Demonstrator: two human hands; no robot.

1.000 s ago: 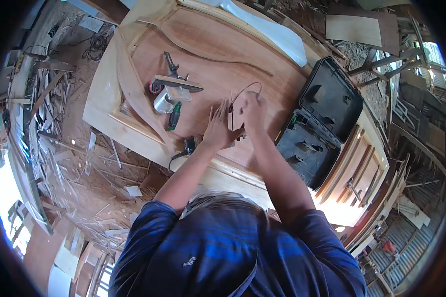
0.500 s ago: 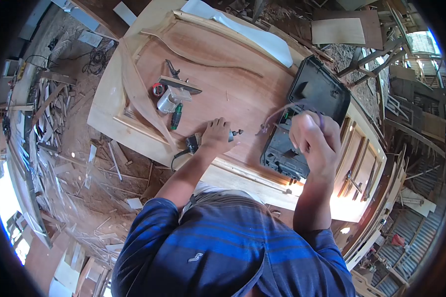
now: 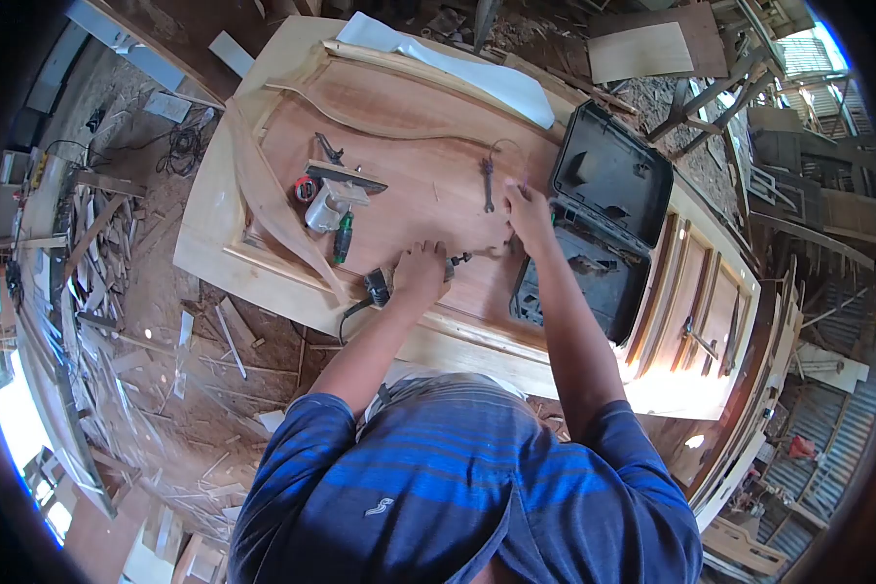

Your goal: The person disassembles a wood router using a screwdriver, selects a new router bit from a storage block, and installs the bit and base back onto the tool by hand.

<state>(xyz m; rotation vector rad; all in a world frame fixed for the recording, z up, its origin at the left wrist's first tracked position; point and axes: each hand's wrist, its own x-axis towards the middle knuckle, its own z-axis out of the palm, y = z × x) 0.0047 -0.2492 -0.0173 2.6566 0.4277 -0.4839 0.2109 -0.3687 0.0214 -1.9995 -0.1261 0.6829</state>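
Observation:
My left hand (image 3: 421, 271) is wrapped over a corded power drill (image 3: 377, 285) lying at the near edge of a wooden panelled door. The dark chuck and tip point right from under my fingers. My right hand (image 3: 528, 220) is over the door beside the open case, thumb and forefinger apart. Just left of its fingertips is a small dark wrench (image 3: 488, 185), with a thin cord looping from its upper end; whether the cord touches the hand I cannot tell. The black tool case (image 3: 608, 175) lies open to the right.
On the door (image 3: 409, 204) are a green-handled screwdriver (image 3: 343, 238), a red tape measure (image 3: 305, 189), a metal cup-like piece (image 3: 323, 209) and a dark clamp-like tool (image 3: 329, 149). A curved wooden strip (image 3: 360, 122) lies farther back. Wood scraps (image 3: 200, 389) litter the floor at left.
My right hand has come down from above the case and moved left. The wrench, a blur near the case before, now shows clearly farther back. My left hand stays on the drill.

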